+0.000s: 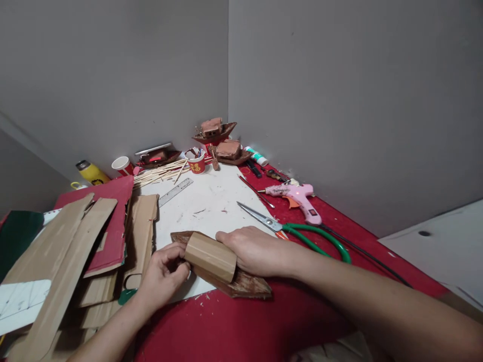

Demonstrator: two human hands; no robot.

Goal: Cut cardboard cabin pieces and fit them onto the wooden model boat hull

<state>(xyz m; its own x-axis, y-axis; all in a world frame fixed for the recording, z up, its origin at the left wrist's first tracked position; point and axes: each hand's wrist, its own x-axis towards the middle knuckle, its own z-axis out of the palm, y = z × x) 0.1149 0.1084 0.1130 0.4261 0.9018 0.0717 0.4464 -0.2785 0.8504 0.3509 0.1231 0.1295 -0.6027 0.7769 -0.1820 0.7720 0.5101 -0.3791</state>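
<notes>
Two bare hands are working at a brown model boat (251,287), which is lying at the near edge of the white sheet (217,196), its near right tip pointing out over the red tablecloth (204,332). A curved cardboard piece (210,255) is arching over the boat's middle. The left hand (165,271) is curling at the cardboard's left end, its thumb and forefinger bending in with a narrow gap; whether they are pinching the edge, I cannot tell. The right hand (252,249) is bearing against the cardboard's right side, its thumb lying at the far corner (the other fingers are hiding, so I cannot tell how firmly it is gripping). Green-handled scissors (269,221) are lying just beyond the right wrist, and a pink glue gun (296,193) is resting farther to the right. To the left, cut cardboard strips (75,251) are overlapping a red board (113,226). Farther off, a metal ruler (175,192) is lying on the sheet, near thin wooden sticks (160,172) and a red paper cup (196,163). Three more model boats (232,151) are standing along the far side.
</notes>
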